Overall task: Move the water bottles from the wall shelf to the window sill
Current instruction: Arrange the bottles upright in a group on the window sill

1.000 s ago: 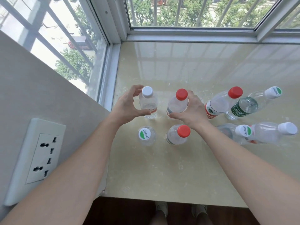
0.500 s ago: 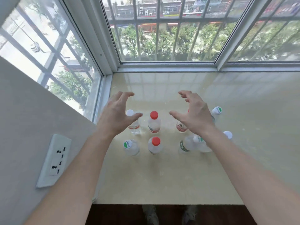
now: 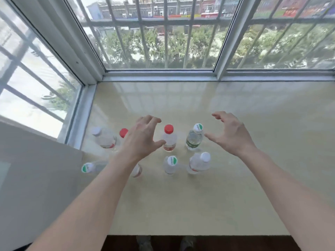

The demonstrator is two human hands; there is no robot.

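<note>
Water bottles [image 3: 169,140] stand upright, caps up, on window sill [image 3: 181,205]

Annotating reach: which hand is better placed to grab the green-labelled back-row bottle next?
Right, likely. The right hand hovers open just beside the green-labelled bottle, thumb toward it. The left hand is open too, but a red-capped bottle stands between it and that one.

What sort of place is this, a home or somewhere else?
Probably an upper-floor room in a flat: a wide glossy window sill in a bay of barred windows overlooking trees and buildings, with water bottles standing on it.
</note>
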